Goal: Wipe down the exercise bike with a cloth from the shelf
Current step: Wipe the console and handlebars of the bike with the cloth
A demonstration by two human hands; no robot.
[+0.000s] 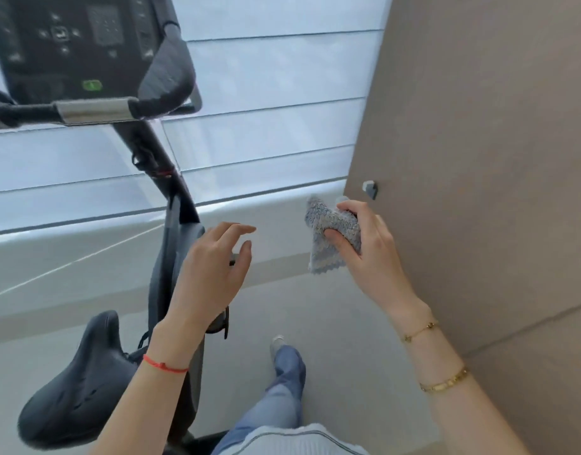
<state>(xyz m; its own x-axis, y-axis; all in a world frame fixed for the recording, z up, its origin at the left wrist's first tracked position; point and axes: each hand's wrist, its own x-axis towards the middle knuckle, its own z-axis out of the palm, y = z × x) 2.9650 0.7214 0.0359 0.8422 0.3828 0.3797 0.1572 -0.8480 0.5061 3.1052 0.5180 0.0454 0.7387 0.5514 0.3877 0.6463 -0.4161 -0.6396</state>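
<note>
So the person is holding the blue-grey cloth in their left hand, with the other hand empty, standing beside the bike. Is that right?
Not quite. The head view shows the cloth gripped in the right hand, not the left. The left hand is the empty one, fingers relaxed, raised in front of the exercise bike. The rest holds: the person stands beside the bike.

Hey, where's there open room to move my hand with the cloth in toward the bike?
Open: the gap between the left hand and the right hand gripping the cloth, and the bare floor between the bike frame and the beige wall. Crowded: around the handlebar and console.
</note>
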